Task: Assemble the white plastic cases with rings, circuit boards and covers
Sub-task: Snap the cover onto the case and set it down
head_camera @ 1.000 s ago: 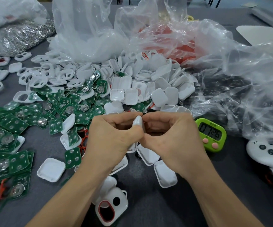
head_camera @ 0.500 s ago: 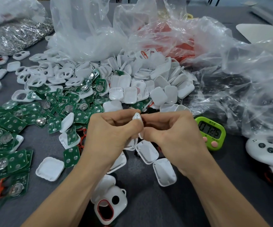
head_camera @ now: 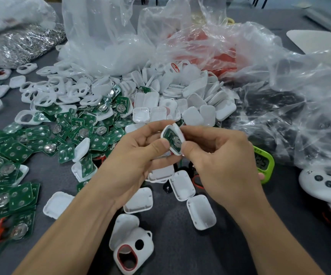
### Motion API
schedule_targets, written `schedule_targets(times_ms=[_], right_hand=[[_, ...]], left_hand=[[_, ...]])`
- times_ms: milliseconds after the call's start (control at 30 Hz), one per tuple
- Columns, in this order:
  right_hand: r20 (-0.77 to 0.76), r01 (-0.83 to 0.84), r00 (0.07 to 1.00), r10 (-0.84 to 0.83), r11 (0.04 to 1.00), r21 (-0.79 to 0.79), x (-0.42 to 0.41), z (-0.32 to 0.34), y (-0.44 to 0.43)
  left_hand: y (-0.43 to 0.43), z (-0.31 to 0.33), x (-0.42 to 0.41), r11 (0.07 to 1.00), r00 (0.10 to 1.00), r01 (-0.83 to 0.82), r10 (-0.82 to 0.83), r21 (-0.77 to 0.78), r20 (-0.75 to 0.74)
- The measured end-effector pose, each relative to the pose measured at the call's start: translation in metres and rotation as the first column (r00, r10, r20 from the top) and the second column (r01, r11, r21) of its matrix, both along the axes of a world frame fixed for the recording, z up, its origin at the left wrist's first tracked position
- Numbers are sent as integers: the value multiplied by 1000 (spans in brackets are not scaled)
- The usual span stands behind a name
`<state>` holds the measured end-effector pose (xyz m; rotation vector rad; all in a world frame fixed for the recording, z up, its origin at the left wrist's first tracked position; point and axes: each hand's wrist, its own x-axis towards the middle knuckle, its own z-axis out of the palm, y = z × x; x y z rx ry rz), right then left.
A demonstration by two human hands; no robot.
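Both hands hold one white plastic case (head_camera: 172,140) above the table's middle. A green circuit board with a coin cell lies inside it, facing me. My left hand (head_camera: 138,155) pinches the case's left edge with thumb and fingers. My right hand (head_camera: 222,157) pinches its right edge, where a white cover leans half over the case. Loose white covers (head_camera: 201,211) lie under my hands. A pile of green circuit boards (head_camera: 41,139) spreads at the left. White cases with holes (head_camera: 57,90) are heaped behind them. A case with a red ring (head_camera: 133,253) lies near the front edge.
Clear plastic bags (head_camera: 200,42) bulge along the back and right, one with red parts. A bag of shiny metal pieces (head_camera: 19,44) sits at the far left. A green timer (head_camera: 263,163) stands right of my right hand. A white controller (head_camera: 327,187) lies at the right edge.
The hands have parted a little and turned the case, so the green board inside now faces me. Before, the closed hands hid it and only a white edge showed.
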<state>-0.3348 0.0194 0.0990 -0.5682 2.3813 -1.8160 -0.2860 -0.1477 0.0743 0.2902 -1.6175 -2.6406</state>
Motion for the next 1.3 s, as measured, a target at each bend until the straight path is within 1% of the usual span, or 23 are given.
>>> schedule_targets(times_ms=[133,267,300,367,400,433,467,500,567,600,633,667,733,767,800,833,900,967,1000,1067,1133,1200,1300], right_hand=[[-173,170,971,-162,985,33,6,-2,-6],[-236,342,909,-344,938,-52,8,-3,-11],[-221,375,897,-383,924,-79,7,-3,-10],[-107,432,888,-448,890,-145,1,-4,-7],[-43,456,883,-467,875,-162,-2,-4,-5],[-12,475,876,-482,866,-159,-4,-4,-3],[-37,488,867,-497,862,-134,-6,-3,-1],[-117,499,855,-506,863,-82,-6,-2,1],[-340,499,828,-446,863,83,-4,1,3],[-425,490,818,-388,856,162,-3,2,4],[-467,467,823,-322,852,236,-3,2,4],[-474,435,842,-258,844,313,-2,2,3],[-398,329,909,-122,797,506,0,4,2],[-345,269,936,-69,771,577,0,4,2],[-324,245,945,-49,761,600,0,4,2],[-331,252,942,-62,782,571,-1,4,4],[-363,276,923,-127,875,399,-1,10,8],[-363,227,922,-138,949,217,0,18,12],[-357,180,927,-110,969,168,3,23,12],[-359,83,933,-24,985,151,9,27,11],[-407,30,912,54,980,198,12,26,7],[-463,33,882,91,967,252,13,24,6],[-531,54,840,108,958,281,11,20,7]], left_hand=[[-1,1,-1,998,1000,23,-23,60,-10],[0,2,-1,994,1000,16,-17,106,9],[1,3,-1,994,1000,15,-17,111,20],[2,3,-1,992,999,21,-26,122,39],[3,4,-1,991,998,26,-33,130,46],[2,5,-1,989,998,34,-41,143,51],[1,6,0,985,997,44,-53,165,53],[0,7,0,979,996,61,-72,194,51],[-5,11,2,961,992,112,-124,252,30],[-9,12,3,952,989,138,-148,274,13],[-12,13,4,943,985,165,-170,289,-9],[-15,13,5,935,981,193,-191,299,-35],[-18,13,7,920,969,248,-238,303,-71],[-19,13,8,917,964,266,-254,297,-81],[-20,12,8,917,961,278,-265,286,-85],[-20,11,8,919,959,284,-272,274,-83],[-20,10,7,925,959,285,-276,251,-70],[-19,10,7,933,961,277,-272,230,-53],[-18,11,6,938,963,268,-266,221,-39],[-17,12,6,943,965,258,-261,208,-16],[-16,12,7,939,961,272,-274,209,-17],[-15,12,8,938,960,276,-281,210,-5],[-14,11,8,939,960,272,-281,210,15]])
